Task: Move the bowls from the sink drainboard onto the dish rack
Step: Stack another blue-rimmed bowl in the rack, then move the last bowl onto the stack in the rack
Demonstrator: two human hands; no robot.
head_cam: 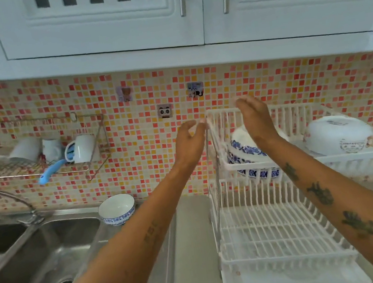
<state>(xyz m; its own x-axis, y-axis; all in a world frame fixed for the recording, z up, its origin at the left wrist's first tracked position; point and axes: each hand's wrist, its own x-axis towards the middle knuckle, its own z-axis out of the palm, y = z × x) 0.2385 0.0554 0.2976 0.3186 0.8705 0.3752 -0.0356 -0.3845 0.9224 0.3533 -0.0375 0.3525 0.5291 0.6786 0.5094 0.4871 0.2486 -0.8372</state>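
A white two-tier dish rack (280, 231) stands on the counter at the right. Its upper tier holds blue-patterned bowls (246, 154) stacked upside down at the left and a large white bowl (338, 134) at the right. One small blue-and-white bowl (117, 209) sits upright on the drainboard beside the sink. My left hand (189, 141) hovers at the rack's upper left corner, fingers loosely curled, holding nothing. My right hand (256, 118) is raised just above the stacked bowls, fingers apart and empty.
A steel double sink (40, 260) with a curved tap (6, 196) fills the left. A wire wall shelf (39, 173) carries white mugs and a blue brush. White cabinets hang overhead, with a mosaic tile wall behind. The rack's lower tier carries nothing.
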